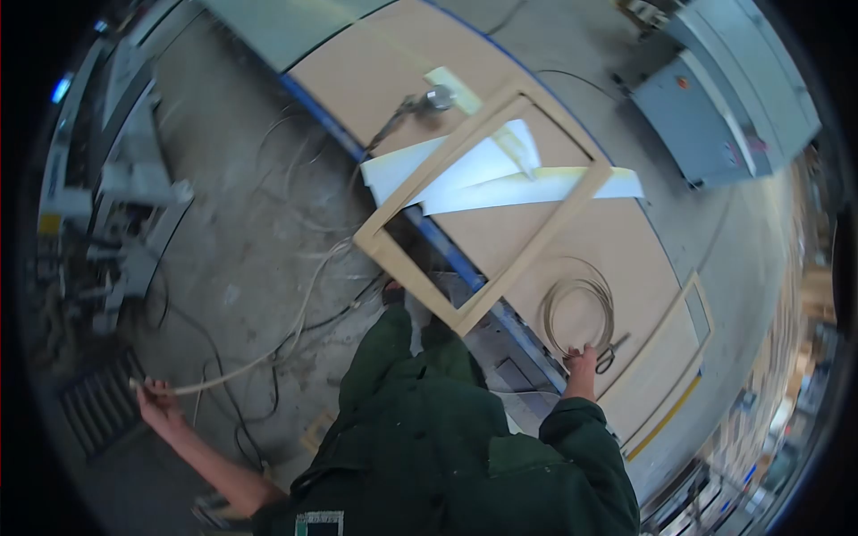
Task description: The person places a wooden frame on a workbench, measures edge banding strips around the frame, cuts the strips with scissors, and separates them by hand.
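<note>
At the far left my left hand (161, 406), fingers closed, pinches the end of a long pale flexible strip (268, 353), which curves up over the floor. My right hand (581, 361) is at the table's near edge, its fingers closed on the lower rim of a coil of thin tan strip (612, 308). Right beside that hand lies a pair of dark-handled scissors (613, 352). Between and beyond my hands a wooden frame (527, 255) rests at an angle on the table, one corner sticking out over the near edge.
White paper sheets (465, 179) and a spray gun (420, 107) with a metal cup lie on the board-topped table (357, 62). A narrower frame (661, 339) lies at its right end. Hoses and cables (268, 415) trail across the floor. A grey machine cabinet (706, 116) stands behind.
</note>
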The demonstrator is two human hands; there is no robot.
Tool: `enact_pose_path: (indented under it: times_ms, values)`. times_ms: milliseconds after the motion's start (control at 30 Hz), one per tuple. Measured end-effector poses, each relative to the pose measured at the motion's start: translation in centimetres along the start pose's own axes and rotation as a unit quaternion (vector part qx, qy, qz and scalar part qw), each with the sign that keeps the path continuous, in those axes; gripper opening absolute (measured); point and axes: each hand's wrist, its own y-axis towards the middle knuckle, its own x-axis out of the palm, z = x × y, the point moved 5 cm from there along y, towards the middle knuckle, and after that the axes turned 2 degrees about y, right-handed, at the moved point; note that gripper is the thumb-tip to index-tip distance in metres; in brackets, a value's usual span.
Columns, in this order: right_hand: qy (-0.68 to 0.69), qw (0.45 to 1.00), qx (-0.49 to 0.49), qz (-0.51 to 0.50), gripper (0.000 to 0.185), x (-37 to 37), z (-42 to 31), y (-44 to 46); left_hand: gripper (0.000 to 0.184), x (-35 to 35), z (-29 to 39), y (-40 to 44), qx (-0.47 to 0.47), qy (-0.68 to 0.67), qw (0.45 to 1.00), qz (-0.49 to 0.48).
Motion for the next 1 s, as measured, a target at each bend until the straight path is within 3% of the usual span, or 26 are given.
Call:
enact_pose_path:
  times_ms: [33, 67, 100, 167, 200, 233, 267, 333, 367, 400, 433, 467, 500, 533, 567, 600, 633, 667, 733, 767, 800, 833, 867, 900, 933, 1000]
  values:
    - [-0.043, 0.998, 0.041, 0.025, 0.043, 0.1, 0.1, -2.8, 0.026, -0.7, 0.4, -1.5, 0.006, 0.0, 1.0, -0.024]
    - [-0.068, 0.995, 0.068, -0.021, 0.05, 1.0, 0.7, -4.7, 0.026, -0.5, 0.8, -2.9, 0.01, -0.001, 0.999, -0.051]
    - [-0.081, 0.994, 0.071, -0.025, 0.05, 1.5, 1.5, -5.0, 0.025, 2.4, 1.1, -6.9, 0.055, 0.026, 0.995, 0.075]
    - [-0.056, 0.986, 0.081, -0.131, 0.056, 2.1, 2.0, -2.8, 0.023, -0.3, 1.5, -7.0, 0.04, -0.017, 0.995, -0.092]
    - [-0.091, 0.984, 0.082, -0.127, 0.056, 2.1, 2.3, -1.9, 0.021, -1.8, 1.7, -7.4, 0.042, -0.014, 0.999, 0.008]
    - [-0.082, 0.986, 0.078, -0.125, 0.056, 1.9, 2.3, -0.8, 0.021, -2.1, 1.9, -8.1, 0.053, -0.011, 0.998, 0.029]
    - [-0.175, 0.971, 0.068, -0.145, 0.057, 2.1, 2.6, 0.0, 0.021, -1.6, 2.2, -9.0, 0.064, -0.007, 0.997, 0.051]
    - [-0.276, 0.952, 0.056, -0.122, 0.064, 2.8, 3.0, -0.8, 0.022, -1.8, 2.5, -9.7, 0.084, 0.002, 0.995, 0.058]
    - [-0.273, 0.952, 0.058, -0.123, 0.064, 3.6, 3.6, -2.1, 0.022, -2.2, 2.6, -9.5, 0.074, -0.012, 0.997, -0.009]
    - [-0.303, 0.951, -0.002, -0.065, 0.064, 3.9, 3.4, -3.2, 0.022, -2.6, 2.7, -9.4, 0.064, -0.027, 0.994, -0.079]
    - [-0.322, 0.945, -0.063, -0.004, 0.063, 3.8, 3.5, -4.0, 0.023, -3.9, 3.1, -9.3, 0.063, -0.009, 0.998, -0.018]
    - [-0.342, 0.93, -0.127, -0.037, 0.058, 4.5, 4.0, -4.9, 0.023, -3.8, 3.2, -8.5, 0.057, 0.005, 0.998, 0.035]
    - [-0.359, 0.911, -0.193, -0.063, 0.054, 4.6, 4.2, -5.5, 0.024, 1.2, 3.1, -11.3, 0.092, 0.024, 0.989, 0.113]
    - [-0.361, 0.888, -0.273, -0.079, 0.053, 5.0, 5.2, -3.6, 0.024, -1.7, 3.0, -8.3, 0.05, -0.023, 0.995, -0.086]
    - [-0.378, 0.87, -0.308, -0.081, 0.053, 5.5, 6.8, -2.3, 0.024, 4.0, 2.8, -12.0, 0.11, -0.034, 0.991, 0.062]
    - [-0.394, 0.849, -0.343, -0.081, 0.054, 6.0, 8.4, -1.2, 0.024, 2.9, 2.6, -10.6, 0.091, -0.029, 0.995, -0.022]
    - [-0.406, 0.846, -0.338, -0.076, 0.053, 6.8, 9.7, -2.7, 0.024, 1.5, 2.7, -9.4, 0.074, -0.023, 0.992, -0.103]
    - [-0.417, 0.842, -0.334, -0.071, 0.052, 7.6, 11.1, -4.5, 0.018, 2.4, 2.9, -9.8, 0.085, 0.002, 0.996, 0.009]
    - [-0.234, 0.961, -0.149, -0.008, 0.053, 6.8, 11.9, -11.8, 0.019, 4.6, 3.4, -11.6, 0.114, 0.017, 0.992, 0.056]
    - [-0.228, 0.963, -0.145, -0.009, 0.053, 7.0, 12.0, -11.9, 0.019, 4.8, 3.9, -11.8, 0.14, 0.035, 0.983, 0.11]
    - [-0.335, 0.898, -0.263, 0.112, 0.049, 6.3, 10.2, -12.6, 0.02, 2.3, 4.6, -10.0, 0.116, 0.02, 0.991, 0.068]
    - [-0.429, 0.792, -0.369, 0.229, 0.047, 6.0, 8.7, -13.4, 0.02, -1.5, 5.8, -6.1, 0.071, 0.009, 0.99, -0.119]
    - [-0.427, 0.794, -0.366, 0.231, 0.047, 5.8, 8.2, -13.5, 0.02, -4.0, 6.3, -3.8, 0.022, -0.003, 0.954, -0.301]
    - [-0.456, 0.741, -0.459, 0.181, 0.047, 6.4, 7.1, -14.3, 0.023, -7.7, 6.5, -2.6, 0.1, 0.056, 0.993, -0.027]
    - [-0.483, 0.674, -0.545, 0.129, 0.048, 6.9, 6.5, -15.1, 0.023, -6.2, 6.2, -3.5, 0.097, 0.06, 0.993, -0.028]
    - [-0.544, 0.604, -0.581, 0.048, 0.042, 8.3, 6.0, -14.7, 0.026, -4.1, 6.3, -6.4, 0.082, 0.019, 0.995, 0.062]
